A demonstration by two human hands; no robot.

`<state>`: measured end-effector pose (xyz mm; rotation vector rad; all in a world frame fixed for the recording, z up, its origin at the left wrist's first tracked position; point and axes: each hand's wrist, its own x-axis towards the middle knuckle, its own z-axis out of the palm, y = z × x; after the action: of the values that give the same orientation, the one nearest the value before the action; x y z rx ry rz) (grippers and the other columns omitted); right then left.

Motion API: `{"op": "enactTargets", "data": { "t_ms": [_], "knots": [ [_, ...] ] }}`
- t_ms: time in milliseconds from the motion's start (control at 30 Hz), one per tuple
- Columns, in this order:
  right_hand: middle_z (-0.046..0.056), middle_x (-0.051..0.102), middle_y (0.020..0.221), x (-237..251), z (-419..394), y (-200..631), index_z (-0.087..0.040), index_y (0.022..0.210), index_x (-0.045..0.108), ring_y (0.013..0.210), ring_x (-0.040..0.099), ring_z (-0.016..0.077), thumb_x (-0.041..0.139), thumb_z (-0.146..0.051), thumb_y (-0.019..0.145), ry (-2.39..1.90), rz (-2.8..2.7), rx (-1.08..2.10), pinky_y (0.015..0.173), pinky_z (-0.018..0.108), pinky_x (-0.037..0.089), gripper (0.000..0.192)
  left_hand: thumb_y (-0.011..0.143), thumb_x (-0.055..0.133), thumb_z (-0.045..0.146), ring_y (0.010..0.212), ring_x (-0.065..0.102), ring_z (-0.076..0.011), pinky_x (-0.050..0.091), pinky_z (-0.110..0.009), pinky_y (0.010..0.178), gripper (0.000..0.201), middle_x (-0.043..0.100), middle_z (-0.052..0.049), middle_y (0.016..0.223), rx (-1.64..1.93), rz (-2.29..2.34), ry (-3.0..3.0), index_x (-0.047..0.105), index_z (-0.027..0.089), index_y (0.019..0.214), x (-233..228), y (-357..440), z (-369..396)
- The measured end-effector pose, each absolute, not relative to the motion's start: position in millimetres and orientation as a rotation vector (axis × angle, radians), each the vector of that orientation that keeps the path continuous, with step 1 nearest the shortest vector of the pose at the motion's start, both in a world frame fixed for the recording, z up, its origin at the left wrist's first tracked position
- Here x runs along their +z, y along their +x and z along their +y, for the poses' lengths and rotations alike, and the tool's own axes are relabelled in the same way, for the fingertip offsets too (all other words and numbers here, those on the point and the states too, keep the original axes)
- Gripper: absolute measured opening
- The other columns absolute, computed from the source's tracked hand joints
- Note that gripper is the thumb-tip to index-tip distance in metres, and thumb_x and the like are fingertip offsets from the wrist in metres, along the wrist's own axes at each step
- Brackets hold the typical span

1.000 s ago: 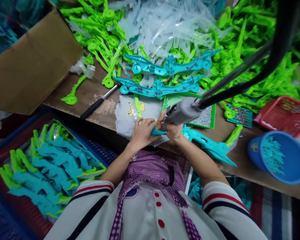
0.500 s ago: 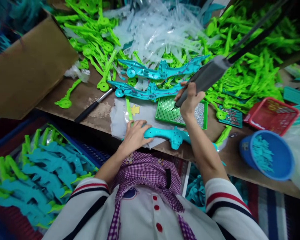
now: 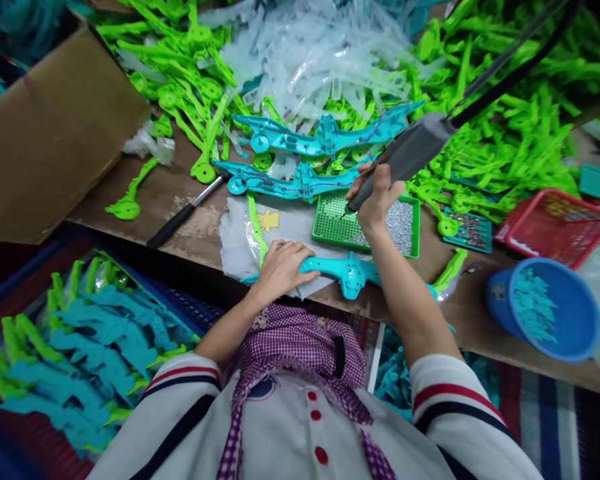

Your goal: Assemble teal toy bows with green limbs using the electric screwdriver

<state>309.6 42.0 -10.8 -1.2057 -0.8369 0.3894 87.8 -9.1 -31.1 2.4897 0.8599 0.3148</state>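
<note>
My left hand (image 3: 283, 270) is closed over the left half of a long turquoise plastic part (image 3: 351, 275), which lies across the table's front edge. A lime-green strip (image 3: 256, 225) runs out beside its fingers over a grey cloth (image 3: 234, 233). In my right hand (image 3: 379, 203) is a grey electric screwdriver (image 3: 414, 148), tilted with its bit pointing down over a green perforated tray (image 3: 329, 215). Small silvery screws (image 3: 401, 223) are heaped at that tray's right side. My right forearm hides part of the turquoise piece.
Two wired turquoise halves (image 3: 305, 180) lie behind the tray. Piles of green parts (image 3: 510, 147) and clear pieces (image 3: 320, 53) cover the back. A black-handled tool (image 3: 175, 223) lies left. A red basket (image 3: 555, 223) and blue bucket (image 3: 505, 300) stand right. A filled crate (image 3: 190, 320) sits lower left.
My left hand has slid slightly right along the turquoise part. The screwdriver's bit has shifted a little left over the tray. The view has moved slightly.
</note>
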Motion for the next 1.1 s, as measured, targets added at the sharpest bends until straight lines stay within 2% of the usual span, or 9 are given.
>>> {"op": "enactTargets", "data": {
  "t_ms": [200,367,500,667,900,1000,1100],
  "knots": [
    [-0.005,0.046,0.05,-11,42,307,-0.026,0.079,0.062,0.043,0.054,0.0149,0.047,-0.078,0.083,-1.22,-0.849,0.41,0.044,0.029,0.037,0.054,0.086,0.071,0.046,0.106,0.063,-0.025,0.036,-0.044,0.099,0.03,0.071,-0.004,0.107,0.315,0.868,2.504,0.069,0.025,0.108,-32,87,-11],
    [-0.006,0.044,0.049,19,25,308,-0.026,0.083,0.064,0.038,0.048,0.0136,0.049,-0.078,0.081,-1.127,-0.76,0.392,0.039,0.029,0.034,0.054,0.087,0.071,0.046,0.107,0.061,-0.025,0.035,-0.045,0.1,0.033,0.071,-0.003,0.109,0.326,0.846,2.517,0.069,0.027,0.113,-32,85,-11],
    [-0.006,0.043,0.046,39,-16,287,-0.027,0.082,0.065,0.035,0.046,0.0137,0.054,-0.078,0.079,-0.944,-0.83,0.581,0.034,0.028,0.034,0.052,0.087,0.071,0.047,0.11,0.059,-0.0249,0.034,-0.045,0.101,0.036,0.07,-0.002,0.109,0.312,0.828,2.528,0.068,0.028,0.116,-29,85,-10],
    [-0.007,0.048,0.047,28,-47,250,-0.023,0.083,0.066,0.034,0.046,0.0115,0.065,-0.079,0.07,-0.863,-0.938,0.866,0.033,0.026,0.037,0.057,0.085,0.074,0.047,0.115,0.057,-0.0239,0.034,-0.044,0.101,0.033,0.069,-0.001,0.111,0.289,0.856,2.508,0.069,0.03,0.112,-30,86,-9],
    [-0.006,0.051,0.047,9,-39,241,-0.023,0.084,0.066,0.035,0.045,0.0113,0.071,-0.075,0.068,-0.905,-0.931,0.96,0.032,0.025,0.034,0.054,0.082,0.077,0.047,0.127,0.049,-0.0264,0.033,-0.045,0.107,0.033,0.066,-0.001,0.118,0.358,0.858,2.519,0.07,0.031,0.109,-35,86,-9],
    [-0.005,0.051,0.046,3,-40,239,-0.024,0.074,0.062,0.04,0.051,0.0135,0.073,-0.077,0.063,-0.963,-0.973,0.973,0.037,0.027,0.041,0.056,0.081,0.078,0.046,0.131,0.047,-0.0278,0.032,-0.047,0.11,0.034,0.064,-0.003,0.122,0.373,0.854,2.527,0.071,0.03,0.11,-36,86,-9],
    [-0.004,0.051,0.047,-3,-42,238,-0.024,0.067,0.056,0.047,0.056,0.0151,0.072,-0.077,0.065,-0.96,-1.035,0.955,0.047,0.031,0.05,0.055,0.081,0.077,0.047,0.134,0.045,-0.0293,0.031,-0.05,0.113,0.034,0.063,-0.004,0.124,0.367,0.862,2.543,0.071,0.029,0.109,-36,86,-10]
  ]
}}
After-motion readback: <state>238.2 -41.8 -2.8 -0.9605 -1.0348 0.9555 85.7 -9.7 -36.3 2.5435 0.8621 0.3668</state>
